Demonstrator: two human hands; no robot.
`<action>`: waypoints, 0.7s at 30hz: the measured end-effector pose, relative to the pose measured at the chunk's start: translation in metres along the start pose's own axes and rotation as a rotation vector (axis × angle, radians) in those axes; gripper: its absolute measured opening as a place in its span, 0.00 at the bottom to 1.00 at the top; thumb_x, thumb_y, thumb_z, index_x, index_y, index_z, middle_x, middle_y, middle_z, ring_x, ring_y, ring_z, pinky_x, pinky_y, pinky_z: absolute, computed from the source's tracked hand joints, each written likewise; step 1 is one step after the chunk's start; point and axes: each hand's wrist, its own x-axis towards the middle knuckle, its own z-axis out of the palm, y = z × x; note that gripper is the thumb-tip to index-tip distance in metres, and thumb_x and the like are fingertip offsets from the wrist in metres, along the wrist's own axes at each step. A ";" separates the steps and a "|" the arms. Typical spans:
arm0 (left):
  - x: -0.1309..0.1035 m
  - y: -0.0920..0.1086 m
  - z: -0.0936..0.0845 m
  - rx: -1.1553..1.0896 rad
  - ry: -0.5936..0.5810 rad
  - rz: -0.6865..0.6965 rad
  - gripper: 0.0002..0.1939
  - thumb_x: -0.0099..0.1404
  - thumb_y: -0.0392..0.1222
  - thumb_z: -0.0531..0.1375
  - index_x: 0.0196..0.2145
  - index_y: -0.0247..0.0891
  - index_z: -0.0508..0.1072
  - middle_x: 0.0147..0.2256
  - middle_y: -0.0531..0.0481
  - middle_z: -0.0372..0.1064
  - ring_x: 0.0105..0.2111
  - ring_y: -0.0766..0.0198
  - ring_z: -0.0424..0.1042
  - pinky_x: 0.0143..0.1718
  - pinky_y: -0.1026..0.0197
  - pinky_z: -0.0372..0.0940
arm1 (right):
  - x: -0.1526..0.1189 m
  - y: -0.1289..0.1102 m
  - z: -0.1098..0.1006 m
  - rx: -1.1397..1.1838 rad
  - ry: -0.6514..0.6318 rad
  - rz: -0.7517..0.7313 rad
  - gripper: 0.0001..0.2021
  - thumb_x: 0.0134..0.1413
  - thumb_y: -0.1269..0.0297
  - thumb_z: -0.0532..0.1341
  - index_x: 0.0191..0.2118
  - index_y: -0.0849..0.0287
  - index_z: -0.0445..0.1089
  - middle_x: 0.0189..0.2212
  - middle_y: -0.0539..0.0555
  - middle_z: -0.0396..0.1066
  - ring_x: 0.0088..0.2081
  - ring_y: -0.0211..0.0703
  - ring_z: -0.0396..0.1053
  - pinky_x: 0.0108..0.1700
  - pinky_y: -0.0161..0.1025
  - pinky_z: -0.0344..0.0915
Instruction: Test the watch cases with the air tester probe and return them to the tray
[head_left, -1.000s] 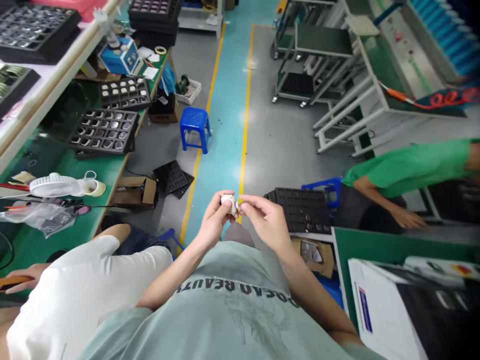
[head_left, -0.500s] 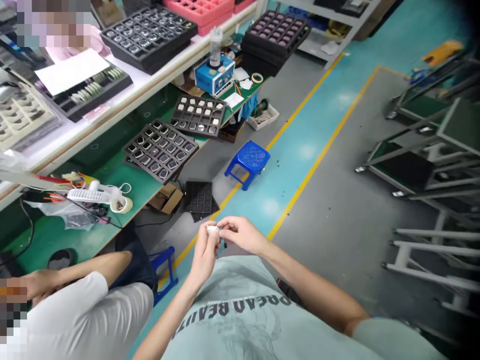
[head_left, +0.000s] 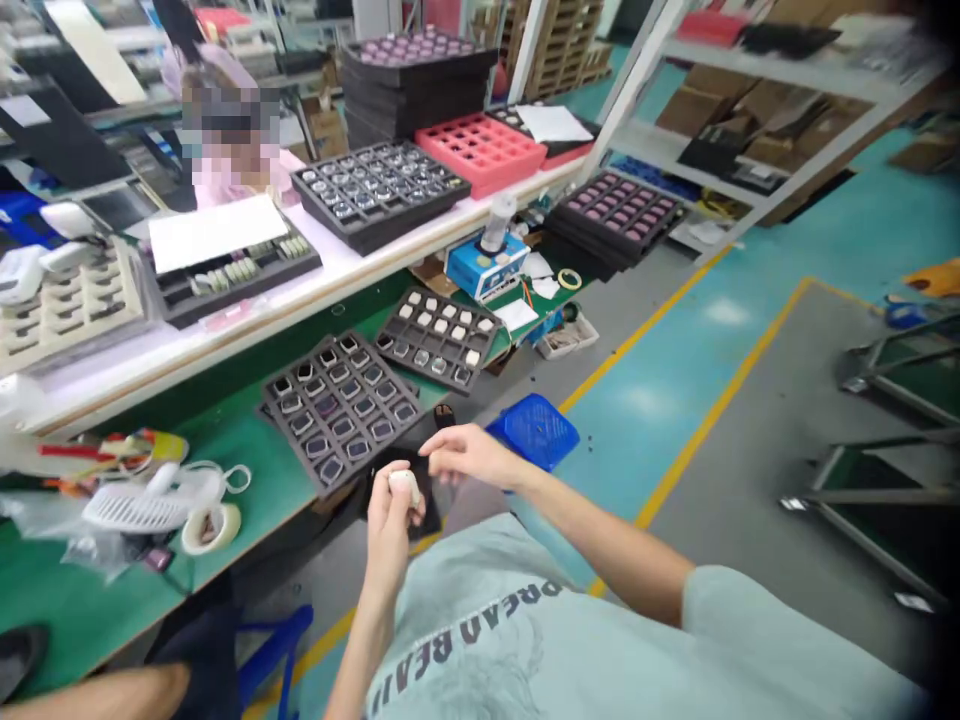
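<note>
"Since half a second ago, the right hand point(head_left: 466, 455) has parted from the white piece point(head_left: 405, 487); its fingertips were up against it then, and now a small gap shows."

"What of the left hand point(head_left: 390, 512)?"

"It keeps its grip, thumb and fingers pinching the white piece, which sits out in front of the pale green shirt point(head_left: 517, 610)."

"So the wearer has turned?"

"The view has swung round, yes. The green bench point(head_left: 270, 510) now reaches closer to the hands, with the tray of dark square pieces point(head_left: 322, 426) and the tray of white pieces point(head_left: 442, 348) just beyond them. The co-worker's white sleeve has left the view; a bare arm point(head_left: 135, 690) remains at the lower left."

"How are the wearer's own arms set?"

"The left forearm rises steeply from the bottom edge. The right one slants in from the right, below the blue stool point(head_left: 540, 430), palm turned down."

"Is that right hand holding anything?"

"One cannot tell. Its index finger points toward the other hand, the remaining fingers curl under, and whatever may be between them is too small or hidden."
</note>
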 end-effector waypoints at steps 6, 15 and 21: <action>0.165 -0.043 0.094 -0.029 0.208 -0.019 0.26 0.57 0.61 0.72 0.39 0.40 0.70 0.27 0.58 0.59 0.23 0.70 0.59 0.26 0.67 0.56 | 0.215 -0.055 -0.194 0.169 0.630 -0.002 0.16 0.69 0.53 0.65 0.52 0.60 0.72 0.38 0.51 0.75 0.31 0.36 0.73 0.32 0.34 0.73; 0.314 -0.140 0.201 0.064 0.494 0.017 0.22 0.58 0.59 0.71 0.38 0.39 0.72 0.29 0.53 0.66 0.26 0.65 0.66 0.28 0.64 0.63 | 0.358 -0.045 -0.347 0.278 0.659 0.176 0.16 0.71 0.55 0.58 0.32 0.59 0.67 0.19 0.42 0.56 0.17 0.30 0.53 0.18 0.28 0.54; 0.297 -0.177 0.221 -0.110 0.696 0.137 0.26 0.58 0.63 0.71 0.40 0.42 0.69 0.26 0.57 0.60 0.25 0.65 0.65 0.26 0.65 0.62 | 0.352 -0.030 -0.384 0.188 0.132 -0.050 0.16 0.55 0.49 0.69 0.31 0.55 0.69 0.20 0.45 0.61 0.20 0.35 0.59 0.19 0.32 0.60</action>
